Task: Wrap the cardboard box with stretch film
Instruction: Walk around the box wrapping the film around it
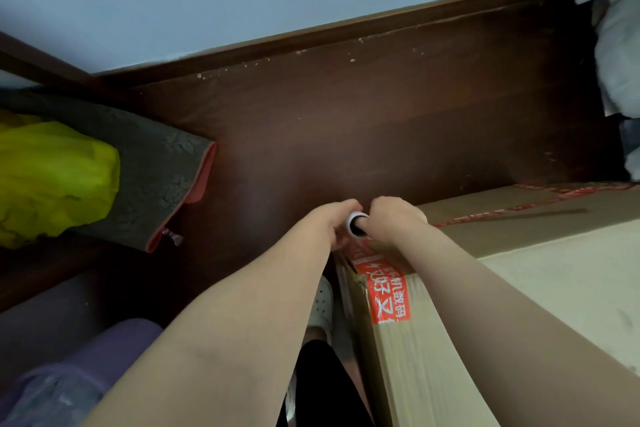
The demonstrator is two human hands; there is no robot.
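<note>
A large cardboard box (512, 236) with orange printed tape fills the lower right, standing on the dark wooden floor. At its near left corner I hold a stretch film roll (357, 225) upright; only its white tube end with a dark hole shows. My left hand (332, 222) grips the roll from the left and my right hand (394, 218) grips it from the right, both closed around it. The box's left face looks glossy, as if covered with film. The rest of the roll is hidden by my hands.
A grey mat with an orange edge (162, 180) and a yellow-green bag (52, 177) lie at left. A purple roll (86, 367) sits at lower left. White bags (616, 55) stand at the upper right. My shoe (322, 305) is beside the box. A wall with skirting runs behind.
</note>
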